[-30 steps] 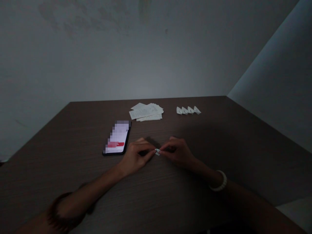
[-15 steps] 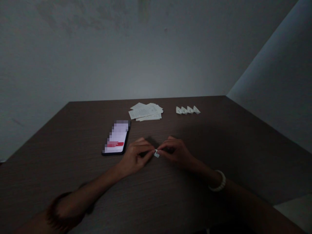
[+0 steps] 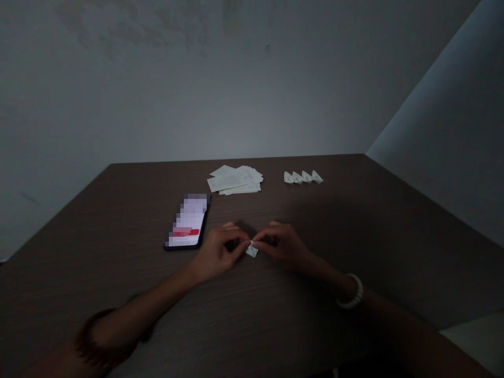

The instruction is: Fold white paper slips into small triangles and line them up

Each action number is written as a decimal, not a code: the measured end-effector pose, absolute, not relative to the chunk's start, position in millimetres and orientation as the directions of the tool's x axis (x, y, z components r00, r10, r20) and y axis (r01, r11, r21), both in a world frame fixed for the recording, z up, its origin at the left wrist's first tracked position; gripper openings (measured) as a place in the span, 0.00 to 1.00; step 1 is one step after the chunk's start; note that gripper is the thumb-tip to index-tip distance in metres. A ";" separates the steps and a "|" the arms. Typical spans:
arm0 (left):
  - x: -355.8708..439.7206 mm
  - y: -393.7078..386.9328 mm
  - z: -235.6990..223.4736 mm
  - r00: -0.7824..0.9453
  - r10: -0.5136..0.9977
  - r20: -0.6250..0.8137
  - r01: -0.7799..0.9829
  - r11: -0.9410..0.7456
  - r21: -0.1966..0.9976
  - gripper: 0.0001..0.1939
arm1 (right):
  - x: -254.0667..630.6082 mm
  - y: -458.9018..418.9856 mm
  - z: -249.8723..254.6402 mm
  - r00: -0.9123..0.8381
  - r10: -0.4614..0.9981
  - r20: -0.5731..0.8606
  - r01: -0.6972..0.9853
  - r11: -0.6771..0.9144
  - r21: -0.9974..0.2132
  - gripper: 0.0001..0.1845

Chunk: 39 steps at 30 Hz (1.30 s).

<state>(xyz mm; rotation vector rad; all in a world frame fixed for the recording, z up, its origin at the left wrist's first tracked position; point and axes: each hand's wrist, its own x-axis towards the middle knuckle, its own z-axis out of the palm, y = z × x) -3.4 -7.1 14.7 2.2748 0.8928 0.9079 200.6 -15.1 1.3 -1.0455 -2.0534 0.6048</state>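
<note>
A small folded piece of white paper (image 3: 252, 250) is pinched between both hands in the middle of the table. My left hand (image 3: 220, 248) closes thumb and fingertips on its left side. From the other side, my right hand (image 3: 284, 244) grips it the same way, the fingertips nearly meeting at its top. Part of the paper is hidden behind the fingers, and its lower corner points toward me. Farther back on the right stands a row of several folded white paper pieces (image 3: 303, 177), each with a pointed shape.
A loose stack of printed paper slips (image 3: 235, 180) lies toward the back. A phone (image 3: 188, 223) with its screen lit rests left of my left hand. The dark wooden table (image 3: 129, 210) meets a grey wall (image 3: 197, 105) behind, with another wall at right.
More of the folded paper shows below my fingertips than before. My hands have shifted only slightly; the phone, slips and folded row stay in place.
</note>
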 end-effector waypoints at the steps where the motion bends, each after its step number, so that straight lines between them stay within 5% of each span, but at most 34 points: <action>1: -3.0 -5.5 14.0 0.558 0.749 0.357 0.395 -0.619 0.679 0.10 | 200.7 -14.5 -0.6 -0.398 0.828 0.396 0.489 0.556 -0.672 0.02; 5: 0.6 1.0 10.1 0.550 0.787 0.279 0.479 -0.571 0.666 0.07 | 201.7 -13.1 -4.7 -0.424 0.822 0.380 0.576 0.568 -0.588 0.03; 15: -4.1 -3.5 2.9 0.691 0.619 0.373 0.489 -0.780 0.390 0.11 | 207.4 -14.5 -5.2 -0.559 0.745 0.364 0.667 0.665 -0.337 0.09; 39: -9.8 -8.2 -1.5 0.632 0.701 0.331 0.602 -0.712 0.361 0.10 | 216.6 -13.5 6.3 -0.695 0.679 0.235 0.579 0.723 -0.377 0.14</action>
